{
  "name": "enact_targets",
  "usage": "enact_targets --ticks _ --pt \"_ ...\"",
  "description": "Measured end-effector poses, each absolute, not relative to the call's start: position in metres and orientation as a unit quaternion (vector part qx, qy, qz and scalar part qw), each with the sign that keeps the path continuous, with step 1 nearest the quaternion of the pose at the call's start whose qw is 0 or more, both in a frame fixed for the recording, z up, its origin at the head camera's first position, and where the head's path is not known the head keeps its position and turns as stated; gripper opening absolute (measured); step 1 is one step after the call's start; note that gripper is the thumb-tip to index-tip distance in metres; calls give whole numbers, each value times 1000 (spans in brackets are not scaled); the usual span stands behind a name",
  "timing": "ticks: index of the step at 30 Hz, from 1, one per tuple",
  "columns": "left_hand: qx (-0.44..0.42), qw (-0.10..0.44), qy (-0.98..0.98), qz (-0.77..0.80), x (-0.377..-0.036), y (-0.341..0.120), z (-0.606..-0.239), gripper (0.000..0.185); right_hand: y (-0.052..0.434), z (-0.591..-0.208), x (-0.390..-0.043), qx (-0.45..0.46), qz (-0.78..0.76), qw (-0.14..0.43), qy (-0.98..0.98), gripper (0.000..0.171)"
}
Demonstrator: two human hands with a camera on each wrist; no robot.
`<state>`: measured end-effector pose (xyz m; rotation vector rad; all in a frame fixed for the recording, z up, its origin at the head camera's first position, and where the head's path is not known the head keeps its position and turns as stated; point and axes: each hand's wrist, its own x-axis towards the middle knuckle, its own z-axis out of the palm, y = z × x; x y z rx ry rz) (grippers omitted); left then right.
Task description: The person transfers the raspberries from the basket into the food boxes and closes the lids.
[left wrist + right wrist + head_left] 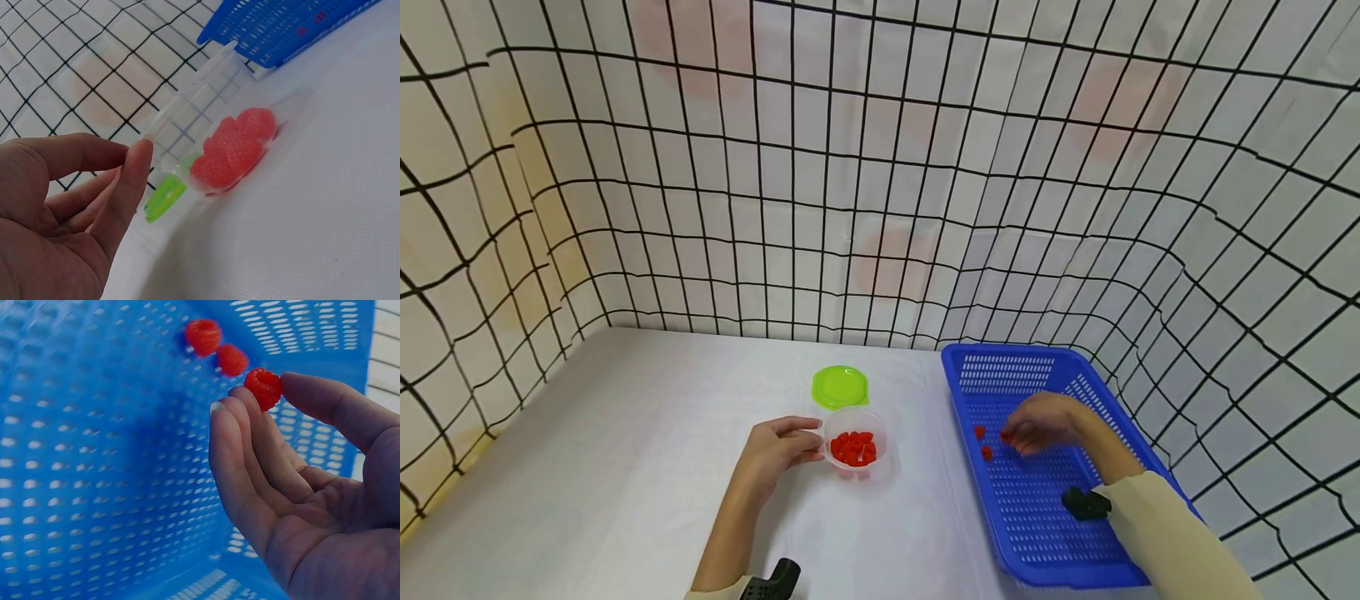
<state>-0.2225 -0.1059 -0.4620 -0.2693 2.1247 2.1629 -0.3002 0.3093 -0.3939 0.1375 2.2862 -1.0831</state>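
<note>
Inside basket, right hand pinches raspberry.

Raspberry pinched in right hand, over blue basket.
Two more raspberries lie on basket floor. Clear cup upright, full of red berries, left hand touching its rim.

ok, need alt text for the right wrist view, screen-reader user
The right hand pinches one red raspberry between thumb and fingertips inside a blue perforated basket. Two more raspberries lie on the basket floor just beyond it.
</note>
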Motion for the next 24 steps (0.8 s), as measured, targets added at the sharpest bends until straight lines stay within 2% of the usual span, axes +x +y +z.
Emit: enact_targets --ticks 12,24 --pt "-81 45 691 717 -224 -107 -461 27 266 -350 -310 -10 -404 254 879 23" --pt "-82 44 690 718 -223 -107 -460 25 215 -322 -316 -57 -392 245 885 23"
